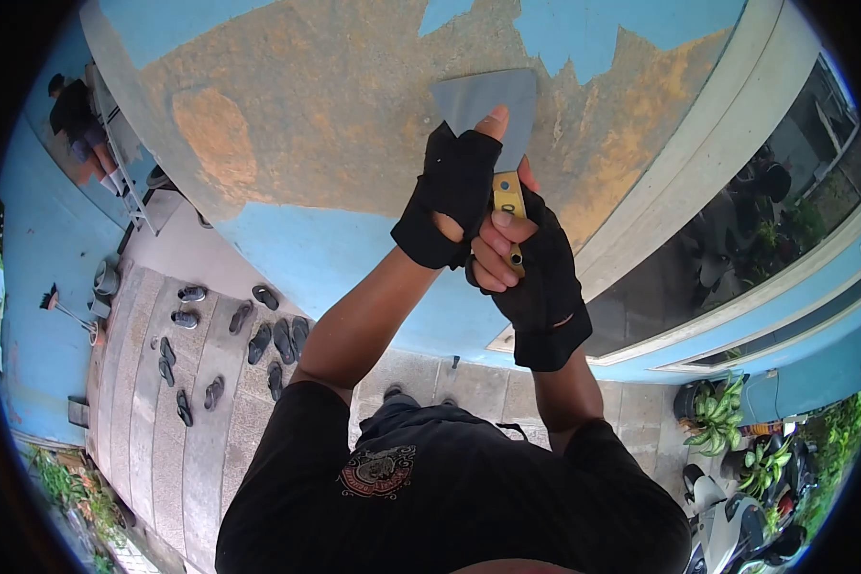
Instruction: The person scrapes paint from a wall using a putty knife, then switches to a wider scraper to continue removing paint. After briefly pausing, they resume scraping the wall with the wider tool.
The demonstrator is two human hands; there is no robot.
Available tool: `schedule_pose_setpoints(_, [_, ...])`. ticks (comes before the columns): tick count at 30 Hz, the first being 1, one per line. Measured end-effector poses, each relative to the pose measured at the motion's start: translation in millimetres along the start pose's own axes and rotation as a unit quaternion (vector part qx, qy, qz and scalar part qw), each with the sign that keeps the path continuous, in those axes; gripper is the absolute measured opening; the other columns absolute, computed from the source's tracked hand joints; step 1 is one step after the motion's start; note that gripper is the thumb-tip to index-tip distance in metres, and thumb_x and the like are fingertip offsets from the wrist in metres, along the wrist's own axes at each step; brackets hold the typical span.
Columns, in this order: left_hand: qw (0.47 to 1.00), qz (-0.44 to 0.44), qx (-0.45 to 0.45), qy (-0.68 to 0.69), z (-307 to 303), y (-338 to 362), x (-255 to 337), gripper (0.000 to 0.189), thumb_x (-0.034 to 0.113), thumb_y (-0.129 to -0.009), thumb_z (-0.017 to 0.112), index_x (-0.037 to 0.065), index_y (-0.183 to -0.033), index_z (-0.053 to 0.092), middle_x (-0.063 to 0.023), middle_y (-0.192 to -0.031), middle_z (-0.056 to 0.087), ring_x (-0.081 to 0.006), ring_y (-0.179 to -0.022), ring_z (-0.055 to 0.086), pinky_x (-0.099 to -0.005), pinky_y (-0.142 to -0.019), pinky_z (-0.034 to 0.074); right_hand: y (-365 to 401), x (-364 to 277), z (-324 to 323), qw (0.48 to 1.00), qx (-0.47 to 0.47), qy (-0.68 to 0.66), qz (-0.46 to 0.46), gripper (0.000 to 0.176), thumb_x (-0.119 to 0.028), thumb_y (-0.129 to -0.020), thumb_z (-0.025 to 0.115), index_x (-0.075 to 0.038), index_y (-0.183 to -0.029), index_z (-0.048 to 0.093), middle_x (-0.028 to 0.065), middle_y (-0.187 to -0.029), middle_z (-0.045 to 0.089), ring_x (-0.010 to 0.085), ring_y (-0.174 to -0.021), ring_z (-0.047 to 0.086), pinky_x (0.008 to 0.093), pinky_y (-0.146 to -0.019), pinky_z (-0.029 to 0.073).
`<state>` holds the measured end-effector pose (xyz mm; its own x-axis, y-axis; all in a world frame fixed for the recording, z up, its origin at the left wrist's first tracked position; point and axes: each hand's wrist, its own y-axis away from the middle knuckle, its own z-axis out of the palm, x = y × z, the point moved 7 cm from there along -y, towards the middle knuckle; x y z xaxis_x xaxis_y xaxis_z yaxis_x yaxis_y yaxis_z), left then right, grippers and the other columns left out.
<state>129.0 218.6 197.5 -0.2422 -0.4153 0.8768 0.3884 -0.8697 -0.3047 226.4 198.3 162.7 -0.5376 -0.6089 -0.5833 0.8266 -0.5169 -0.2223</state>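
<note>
A wide putty knife has its grey metal blade against the bare, scraped patch of wall, just below the ragged edge of the blue paint. My right hand, in a black fingerless glove, has its fingers wrapped round the yellow handle. Higher up, my left hand wears a matching glove and grips the tool where blade and handle meet. Its thumb lies along the face of the blade, and its other fingers are mostly hidden.
At the far left a person stands on a ladder by the wall. Several sandals lie on the tiled floor. A dark window curves along the right, with potted plants and a motorbike below.
</note>
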Motion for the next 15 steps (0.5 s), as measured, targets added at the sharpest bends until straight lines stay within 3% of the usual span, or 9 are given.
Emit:
schedule_pose_setpoints(2, [0.999, 0.041, -0.01, -0.014, 0.2, -6.5, 4.6, 0.042, 0.044, -0.095, 0.058, 0.003, -0.089, 0.063, -0.0089, -0.065, 0.065, -0.0173, -0.056, 0.062, -0.0288, -0.053, 0.049, -5.3, -4.9, 3.0, 1.0, 0.007, 0.023, -0.018, 0.01, -0.011, -0.096, 0.053, -0.008, -0.104, 0.048, 0.0024, -0.069, 0.047, 0.0097, -0.044, 0.041, 0.0249, -0.042, 0.034])
schedule_pose_setpoints(6, [0.998, 0.007, -0.028, -0.057, 3.4, -5.7, 15.0, 0.047, 0.048, -0.094, 0.057, 0.003, -0.084, 0.063, -0.0096, -0.065, 0.063, -0.0186, -0.058, 0.062, -0.0295, -0.056, 0.049, -10.9, -3.9, 5.9, 0.999, 0.002, 0.008, -0.033, 0.011, -0.01, -0.096, 0.053, -0.009, -0.105, 0.049, 0.0024, -0.07, 0.046, 0.0095, -0.044, 0.041, 0.0244, -0.042, 0.034])
schedule_pose_setpoints(11, [0.996, -0.022, -0.055, -0.06, -0.7, -5.1, 15.7, 0.048, 0.048, -0.094, 0.057, 0.004, -0.075, 0.062, -0.0086, -0.064, 0.062, -0.0185, -0.058, 0.062, -0.0296, -0.057, 0.049, -13.5, 3.9, 4.2, 0.998, 0.034, -0.017, -0.04, 0.026, -0.008, -0.096, 0.052, -0.016, -0.12, 0.05, 0.0032, -0.07, 0.046, 0.0106, -0.044, 0.041, 0.0249, -0.042, 0.034])
schedule_pose_setpoints(15, [0.999, 0.006, -0.041, 0.003, -1.7, -8.0, 9.4, 0.049, 0.049, -0.093, 0.057, 0.004, -0.075, 0.063, -0.008, -0.064, 0.063, -0.0183, -0.058, 0.062, -0.0299, -0.056, 0.049, -9.5, 4.6, 8.8, 0.999, 0.025, 0.006, -0.047, 0.025, -0.007, -0.096, 0.051, -0.016, -0.12, 0.05, 0.0033, -0.07, 0.046, 0.0109, -0.044, 0.041, 0.025, -0.042, 0.034])
